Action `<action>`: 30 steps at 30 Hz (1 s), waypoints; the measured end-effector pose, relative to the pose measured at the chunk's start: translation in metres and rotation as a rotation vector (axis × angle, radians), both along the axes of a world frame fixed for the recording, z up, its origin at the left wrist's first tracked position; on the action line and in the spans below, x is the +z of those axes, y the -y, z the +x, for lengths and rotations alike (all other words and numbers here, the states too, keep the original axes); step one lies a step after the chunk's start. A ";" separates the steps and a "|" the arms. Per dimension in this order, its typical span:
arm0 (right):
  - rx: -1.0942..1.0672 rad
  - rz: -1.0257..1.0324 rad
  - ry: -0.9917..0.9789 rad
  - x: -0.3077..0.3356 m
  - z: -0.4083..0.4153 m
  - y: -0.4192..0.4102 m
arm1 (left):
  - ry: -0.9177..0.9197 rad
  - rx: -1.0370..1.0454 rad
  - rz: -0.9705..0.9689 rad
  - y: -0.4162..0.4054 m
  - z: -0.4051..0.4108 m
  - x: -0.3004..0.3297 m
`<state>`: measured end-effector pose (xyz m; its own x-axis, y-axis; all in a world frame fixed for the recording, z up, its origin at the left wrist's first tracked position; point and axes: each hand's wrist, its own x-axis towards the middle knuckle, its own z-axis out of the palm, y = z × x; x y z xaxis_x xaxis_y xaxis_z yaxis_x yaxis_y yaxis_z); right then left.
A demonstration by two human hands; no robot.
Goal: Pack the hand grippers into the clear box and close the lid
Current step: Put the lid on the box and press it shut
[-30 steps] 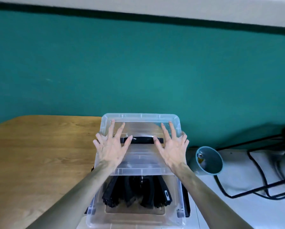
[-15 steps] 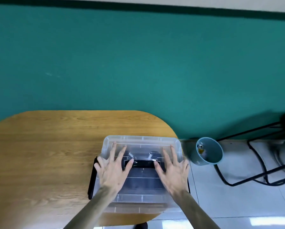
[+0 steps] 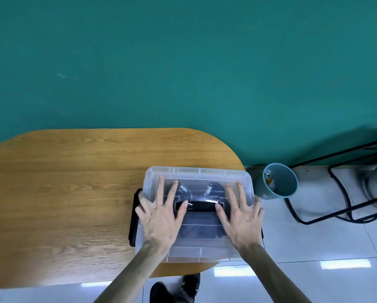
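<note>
Clear plastic box [image 3: 154,248] sits at the right end of the wooden table, near its front edge, with its see-through lid [image 3: 197,173] lying flat on top and a black handle [image 3: 201,206] across the lid's middle. Hand grippers [image 3: 213,189] lie inside, seen through the lid as dark shapes with two metal coil springs toward the far side. Black latch [image 3: 134,219] hangs open on the box's left side; whether the lid is fully seated cannot be told.

Bare forearms, no sleeves; dark shoes [image 3: 176,287] below the table edge.
</note>
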<state>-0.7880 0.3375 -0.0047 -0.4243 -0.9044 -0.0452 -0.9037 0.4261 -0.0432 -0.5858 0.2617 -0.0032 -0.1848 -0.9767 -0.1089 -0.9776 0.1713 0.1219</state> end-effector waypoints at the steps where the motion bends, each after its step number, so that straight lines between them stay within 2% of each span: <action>1: -0.001 0.005 -0.003 0.001 0.001 -0.002 | 0.004 -0.001 0.002 -0.002 0.000 0.000; 24: 0.054 0.105 0.030 -0.006 0.007 -0.008 | 0.039 -0.049 0.101 -0.014 0.008 -0.010; 30: 0.140 -0.035 0.151 -0.008 -0.006 -0.027 | -0.052 -0.220 0.061 -0.024 0.036 -0.008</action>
<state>-0.7940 0.3649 -0.0129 -0.2854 -0.9561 -0.0669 -0.9359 0.2930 -0.1954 -0.5497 0.2854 -0.0112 -0.3989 -0.9045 -0.1510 -0.9099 0.3701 0.1873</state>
